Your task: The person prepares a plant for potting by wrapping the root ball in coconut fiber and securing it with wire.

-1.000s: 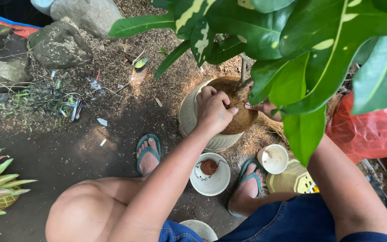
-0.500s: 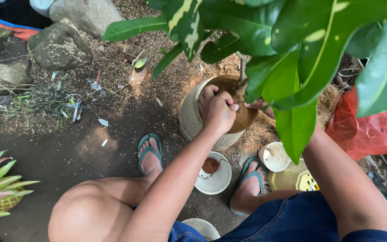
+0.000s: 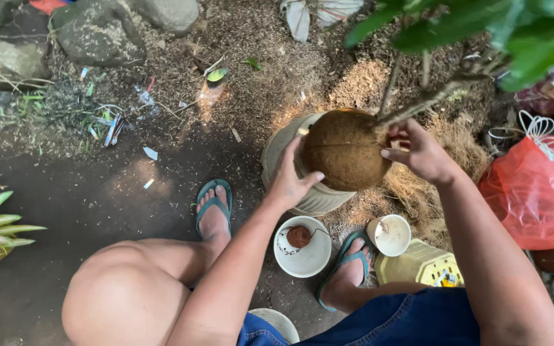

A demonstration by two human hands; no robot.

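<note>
From the head camera, looking down: the left hand (image 3: 293, 179) and the right hand (image 3: 421, 154) hold a round brown root ball (image 3: 346, 148) between them. Each hand presses on one side, fingers wrapped on it. The ball is up in the air, just above the pale pot (image 3: 309, 198) in the middle of the scene. A thin plant stem (image 3: 418, 102) goes up from the ball to the green leaves (image 3: 501, 32), far and to the right.

What could go wrong? I think the ball could crumble if the hands squeeze hard. It could slip and drop, because it is round. The stem could snap if the plant leans.

Counting: two hands, one root ball, one pale pot, one white bowl (image 3: 302, 250) near the feet, one small white cup (image 3: 389, 234), two green flip-flops (image 3: 214, 198), one red bag (image 3: 533, 198) on the right, one yellow basket (image 3: 418, 264).
</note>
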